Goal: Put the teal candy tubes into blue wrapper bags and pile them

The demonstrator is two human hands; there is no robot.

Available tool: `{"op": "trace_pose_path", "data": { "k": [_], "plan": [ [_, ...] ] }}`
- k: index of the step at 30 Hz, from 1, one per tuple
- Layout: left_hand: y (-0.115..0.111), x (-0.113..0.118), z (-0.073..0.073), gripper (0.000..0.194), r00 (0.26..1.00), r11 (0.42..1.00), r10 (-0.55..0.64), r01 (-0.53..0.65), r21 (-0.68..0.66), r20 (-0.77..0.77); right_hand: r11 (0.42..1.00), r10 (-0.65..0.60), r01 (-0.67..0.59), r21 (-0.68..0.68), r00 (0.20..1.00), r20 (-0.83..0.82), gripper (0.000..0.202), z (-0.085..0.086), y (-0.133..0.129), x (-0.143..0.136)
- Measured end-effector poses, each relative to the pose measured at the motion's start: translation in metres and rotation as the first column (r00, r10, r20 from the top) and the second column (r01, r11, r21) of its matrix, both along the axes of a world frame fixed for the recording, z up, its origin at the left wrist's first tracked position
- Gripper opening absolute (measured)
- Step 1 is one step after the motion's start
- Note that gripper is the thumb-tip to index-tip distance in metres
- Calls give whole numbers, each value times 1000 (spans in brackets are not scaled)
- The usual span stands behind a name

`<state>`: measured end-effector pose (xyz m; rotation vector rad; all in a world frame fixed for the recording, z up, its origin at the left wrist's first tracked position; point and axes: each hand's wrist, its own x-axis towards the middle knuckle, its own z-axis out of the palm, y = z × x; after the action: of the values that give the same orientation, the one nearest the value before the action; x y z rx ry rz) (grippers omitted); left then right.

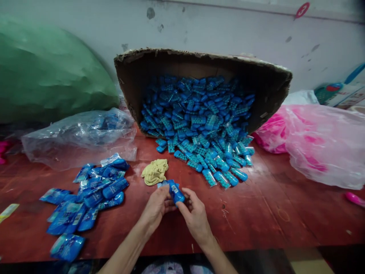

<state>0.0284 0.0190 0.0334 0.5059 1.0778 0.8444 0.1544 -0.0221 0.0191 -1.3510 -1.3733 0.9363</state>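
Between my two hands is a small blue packet (176,191) with a white barcode label, held just above the red table. My left hand (157,203) grips its left side, and my right hand (196,213) has thumb and fingers closed on its lower right end. Just behind the packet lies a crumpled yellow cloth (154,172). A light blue wrapper edge (162,184) shows beside my left fingertips; what it belongs to is partly hidden. To the left, blue printed packets (94,190) are heaped loosely on the table.
A cardboard box (265,91) on its side spills clear-and-blue bead-filled containers (211,160) onto the red table (256,217). A clear plastic bag (80,133) and large green sack (51,72) stand left; a pink-filled bag (322,144) lies right.
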Motion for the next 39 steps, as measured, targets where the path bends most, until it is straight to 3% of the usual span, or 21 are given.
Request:
{"op": "trace_pose_path", "data": {
  "k": [4, 8, 12, 15, 18, 23, 27, 32, 39],
  "plan": [
    [-4, 0, 4, 19, 985, 993, -85, 96, -65, 148, 974, -21, -44, 223, 959, 283, 34, -2, -4, 1],
    [-1, -5, -1, 11, 955, 984, -140, 163, -68, 261, 952, 11, -113, 284, 942, 337, 36, -2, -5, 4],
    [-1, -7, -2, 12, 952, 981, -147, 175, -79, 269, 972, 58, -93, 217, 985, 162, 37, -1, -3, 8],
    [-1, -7, 1, 15, 950, 982, -171, 187, -39, 261, 997, 53, -48, 56, 995, -88, 35, -1, -1, 10],
    [1, -9, 3, 17, 934, 976, -211, 216, 14, 288, 992, 18, -59, -111, 941, -337, 38, -2, 1, 11],
    [0, -10, 0, 14, 928, 977, -211, 203, 60, 306, 967, -3, -140, -211, 826, -563, 45, -2, 4, 13],
    [-3, -8, 0, 15, 929, 985, -172, 163, 55, 328, 955, 17, -195, -224, 788, -615, 43, 1, 6, 13],
    [0, -9, 7, 33, 932, 985, -175, 164, 59, 316, 950, 62, -237, -204, 782, -620, 45, 2, 7, 14],
    [-1, -8, 6, 22, 940, 987, -161, 149, 64, 301, 942, 39, -239, -237, 775, -631, 48, 2, 7, 15]
  ]
}}
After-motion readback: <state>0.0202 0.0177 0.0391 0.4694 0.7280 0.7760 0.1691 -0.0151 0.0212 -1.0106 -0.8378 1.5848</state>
